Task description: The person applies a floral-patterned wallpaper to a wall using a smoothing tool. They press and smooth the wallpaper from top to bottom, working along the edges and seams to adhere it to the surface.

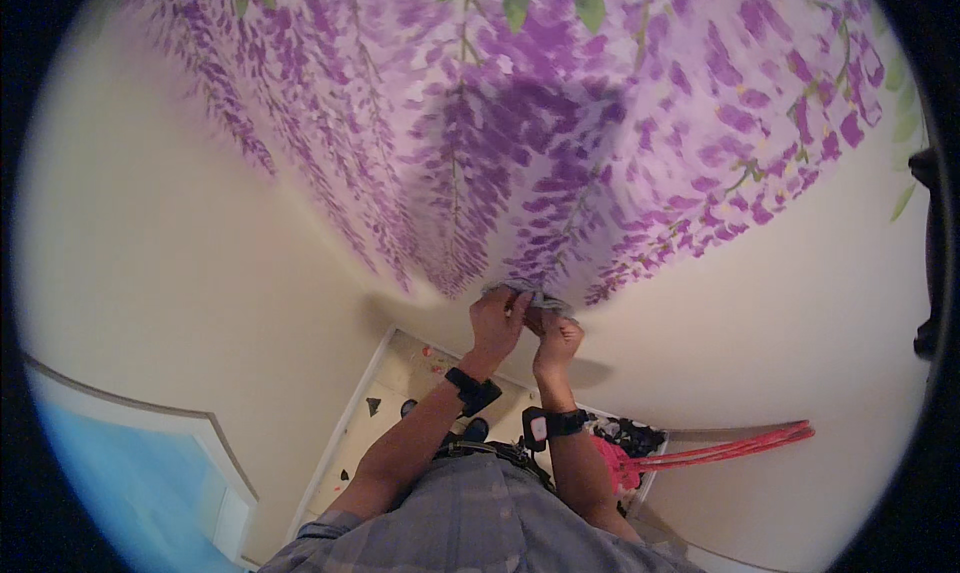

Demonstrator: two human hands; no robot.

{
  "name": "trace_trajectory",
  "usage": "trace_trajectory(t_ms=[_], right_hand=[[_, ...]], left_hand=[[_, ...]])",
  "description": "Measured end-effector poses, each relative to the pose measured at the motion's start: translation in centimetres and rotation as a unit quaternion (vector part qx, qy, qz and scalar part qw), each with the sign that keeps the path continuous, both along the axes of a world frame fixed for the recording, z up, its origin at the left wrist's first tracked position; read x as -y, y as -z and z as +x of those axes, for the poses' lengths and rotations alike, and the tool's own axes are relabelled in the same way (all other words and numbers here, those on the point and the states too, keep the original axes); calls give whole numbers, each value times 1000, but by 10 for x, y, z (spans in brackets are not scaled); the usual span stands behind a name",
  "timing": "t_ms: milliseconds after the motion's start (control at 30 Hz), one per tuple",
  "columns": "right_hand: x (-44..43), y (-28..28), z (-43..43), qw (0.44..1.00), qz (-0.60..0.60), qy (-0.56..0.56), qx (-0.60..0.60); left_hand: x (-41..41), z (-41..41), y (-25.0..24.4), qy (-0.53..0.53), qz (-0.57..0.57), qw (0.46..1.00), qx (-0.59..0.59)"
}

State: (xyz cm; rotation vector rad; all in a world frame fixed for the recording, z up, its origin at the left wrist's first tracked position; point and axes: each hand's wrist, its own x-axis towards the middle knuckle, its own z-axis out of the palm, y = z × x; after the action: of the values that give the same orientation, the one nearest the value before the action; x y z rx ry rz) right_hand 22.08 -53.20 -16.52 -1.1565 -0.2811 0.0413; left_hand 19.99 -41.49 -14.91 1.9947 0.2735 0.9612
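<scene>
A wall painted with hanging purple wisteria-like flowers (450, 137) fills the upper view. Near the lower tips of the blossoms, a crumpled grey cloth (547, 301) is pinched between both hands in front of the wall. My left hand (496, 321) grips its left part, and my right hand (559, 340) grips its right part. The two hands are close together, fingers bent around the cloth. Whether the cloth touches the wall cannot be told. Each wrist bears a black strap with a small device.
Below lies a pale floor (360, 453) with dark scraps. A pink-red bundle (611, 460) with long red cords (727, 448) sits by the right wall, beside black scraps (626, 434). At lower left is a white-framed blue panel (135, 468). Dark objects (930, 250) stand at the right edge.
</scene>
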Motion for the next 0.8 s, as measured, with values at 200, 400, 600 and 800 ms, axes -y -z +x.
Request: trace_trajectory(t_ms=[200, 400, 600, 800], right_hand=[[-18, -130, -6, 988, 153, 15, 29], [-88, -199, 6, 971, 190, -148, 7], [-124, -93, 1, 993, -30, -110, -3], [-98, -126, -2, 991, 110, -78, 15]], left_hand=[[8, 7, -155, -20, 120, 983, 137], [-60, 13, -222, -118, 104, 969, 188], [-88, 5, -111, -153, -14, 983, 96], [-61, 3, -157, -100, 90, 981, 138]])
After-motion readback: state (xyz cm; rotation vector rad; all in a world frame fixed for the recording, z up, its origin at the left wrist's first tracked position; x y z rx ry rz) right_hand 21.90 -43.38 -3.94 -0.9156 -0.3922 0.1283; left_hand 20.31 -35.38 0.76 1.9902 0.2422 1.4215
